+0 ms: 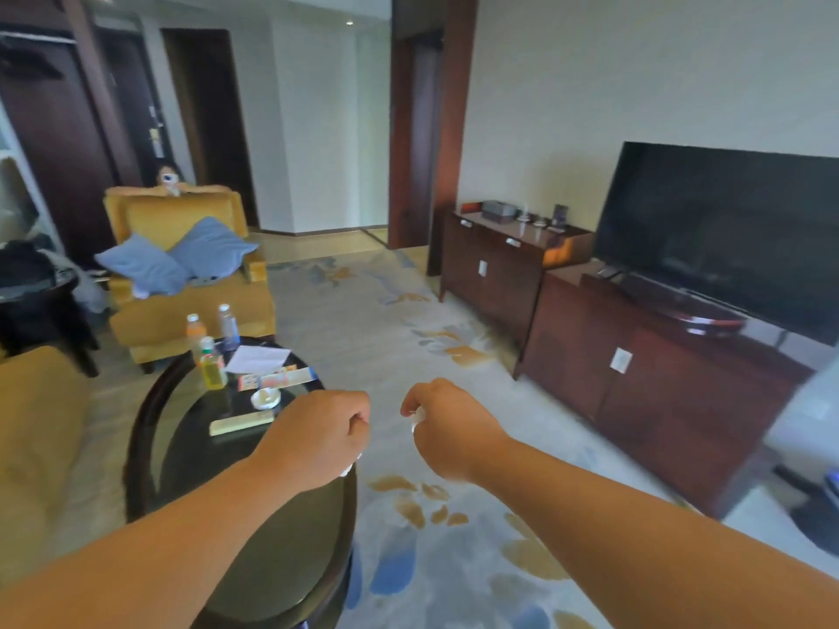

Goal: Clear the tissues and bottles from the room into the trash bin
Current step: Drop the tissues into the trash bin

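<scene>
My left hand (pixel 324 435) is a closed fist over the near edge of the round dark coffee table (pixel 140 429), with a scrap of white tissue (pixel 348 467) showing under it. My right hand (pixel 442 426) is also fisted, over the carpet, with white tissue (pixel 417 416) poking out between the fingers. At the table's far side stand three bottles: one with yellow liquid (pixel 212 364), one with orange drink (pixel 195 331) and a darker one (pixel 228 326). A crumpled white tissue (pixel 264 398) lies on the table. No trash bin is in view.
White paper (pixel 258 357), a colourful flat box (pixel 277 379) and a pale flat box (pixel 241 423) lie on the table. A yellow armchair (pixel 181 311) with blue cushions stands behind, a person beyond it. Dark wooden cabinets (pixel 635 370) with a TV (pixel 722 233) line the right wall.
</scene>
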A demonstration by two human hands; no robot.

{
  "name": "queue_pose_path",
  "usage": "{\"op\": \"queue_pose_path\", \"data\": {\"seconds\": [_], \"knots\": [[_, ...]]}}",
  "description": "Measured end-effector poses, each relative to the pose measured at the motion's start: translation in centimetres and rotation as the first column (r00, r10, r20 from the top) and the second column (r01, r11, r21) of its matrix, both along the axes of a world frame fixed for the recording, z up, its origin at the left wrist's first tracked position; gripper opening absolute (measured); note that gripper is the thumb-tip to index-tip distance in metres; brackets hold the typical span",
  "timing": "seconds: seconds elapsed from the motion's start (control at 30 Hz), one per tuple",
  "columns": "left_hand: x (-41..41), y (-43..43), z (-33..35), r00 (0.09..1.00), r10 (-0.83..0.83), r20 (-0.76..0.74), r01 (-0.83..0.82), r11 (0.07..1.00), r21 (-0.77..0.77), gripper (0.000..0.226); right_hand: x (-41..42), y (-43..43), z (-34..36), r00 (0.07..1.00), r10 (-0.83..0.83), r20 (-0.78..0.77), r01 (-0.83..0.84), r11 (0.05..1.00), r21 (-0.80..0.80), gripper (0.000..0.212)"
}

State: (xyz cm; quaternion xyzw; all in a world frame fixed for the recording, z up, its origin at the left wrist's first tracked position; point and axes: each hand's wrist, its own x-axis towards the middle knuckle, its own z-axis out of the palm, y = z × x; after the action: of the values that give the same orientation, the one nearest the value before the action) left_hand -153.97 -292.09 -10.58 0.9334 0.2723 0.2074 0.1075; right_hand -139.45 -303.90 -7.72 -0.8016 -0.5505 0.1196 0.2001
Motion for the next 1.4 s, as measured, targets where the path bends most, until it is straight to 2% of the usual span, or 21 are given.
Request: {"op": "queue_pose_path", "data": {"seconds": [0.2,0.43,0.77,1.1,1.2,1.4], "knots": [[10.0,-4.8,0.8,0.993,-0.115,0.027,0.115,0.993,-0.011,0.027,9.1,-5.4,0.2,0.998,-0.055,0.018,0.055,0.998,0.002,0.038],[21.9,-10.6,0.7,0.984,-0.177,0.018,0.177,0.984,-0.008,0.022,20.4,-11.9,-0.4,0.993,-0.115,0.005,0.115,0.993,0.019,0.037],[38.5,-16.9,-0.2,0.914,-0.404,-0.033,0.404,0.915,-0.014,0.016,33.6,-20.8,-1.8,0.932,-0.360,-0.049,0.361,0.932,0.022,0.037],[56.1,-21.2,-1.8,0.737,-0.676,0.011,0.676,0.737,-0.029,0.023,45.8,-28.0,-3.6,0.751,-0.658,-0.049,0.659,0.752,-0.010,0.033],[61.0,-22.2,-1.7,0.665,-0.747,-0.005,0.747,0.665,-0.030,0.015,49.0,-29.6,-3.7,0.676,-0.735,-0.051,0.736,0.677,-0.012,0.035],[70.5,-25.1,-2.1,0.556,-0.830,-0.036,0.828,0.558,-0.061,0.013,54.8,-33.1,-5.1,0.587,-0.808,-0.044,0.808,0.589,-0.035,0.036]]}}
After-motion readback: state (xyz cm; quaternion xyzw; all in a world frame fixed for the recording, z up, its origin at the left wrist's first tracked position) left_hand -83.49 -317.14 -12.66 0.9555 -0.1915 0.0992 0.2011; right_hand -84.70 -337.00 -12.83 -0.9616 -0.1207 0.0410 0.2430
